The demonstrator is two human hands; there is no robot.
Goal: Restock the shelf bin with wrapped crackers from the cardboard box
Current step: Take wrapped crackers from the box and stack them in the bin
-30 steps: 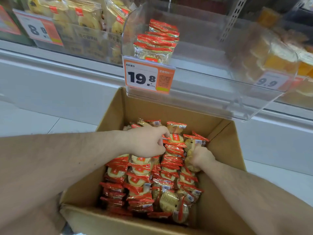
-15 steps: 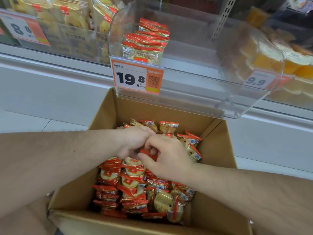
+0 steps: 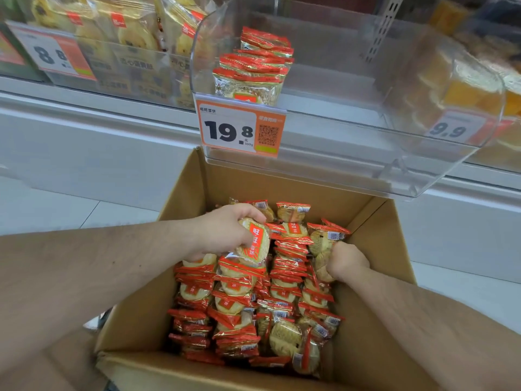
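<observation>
Both hands inside cardboard box (image 3: 375, 249): left hand (image 3: 225, 231) gripping wrapped cracker (image 3: 253, 241) above packed rows; right hand (image 3: 345, 262) curled, seemingly round another packet. Few packets (image 3: 253, 69) in clear shelf bin (image 3: 338, 114) above.

left bin snacks (image 3: 135, 32) | 8.8 tag (image 3: 53, 53) | 9.9 tag (image 3: 451, 128) (blurred)

Both hands grip wrapped crackers (image 3: 253, 292) in cardboard box (image 3: 375, 221); left (image 3: 225, 231), right (image 3: 345, 261).
</observation>
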